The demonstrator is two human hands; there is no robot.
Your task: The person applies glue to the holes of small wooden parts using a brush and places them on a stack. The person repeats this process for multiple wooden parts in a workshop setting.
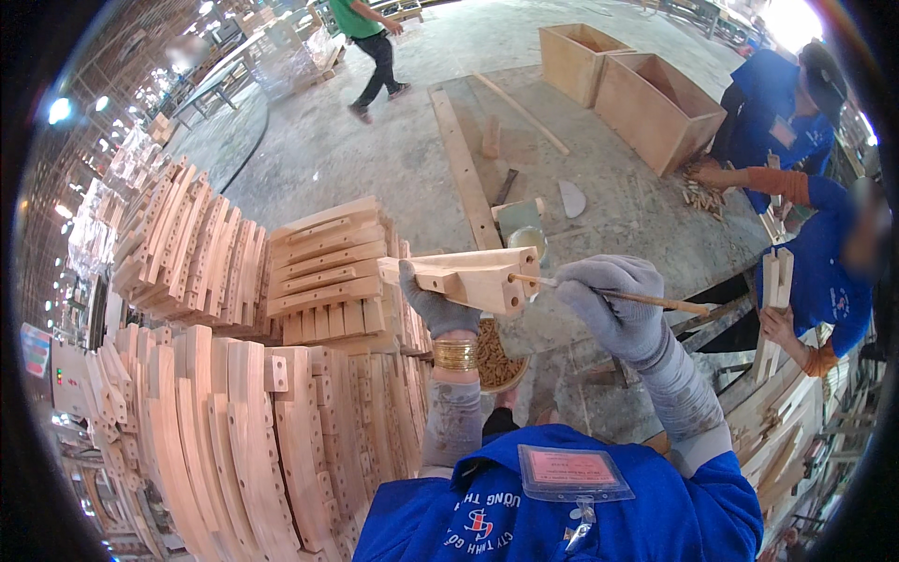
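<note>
- From afar, I have the left hand grasping a pale wooden piece, held up by the near-left corner of the worktable; the right hand grips a thin stick, its tip at an end hole.
- A steady left hand and a stick in line with the hole should serve best, I judge.
- Dowels lie by the worktable's right edge, wooden bins near its far-right corner.
- Beyond, someone in green crosses the floor.

The head view looks down and forward from above the wearer's blue shirt, with the left hand and right hand close below; its wide fisheye (straight edges bow) reaches the distant floor.
</note>
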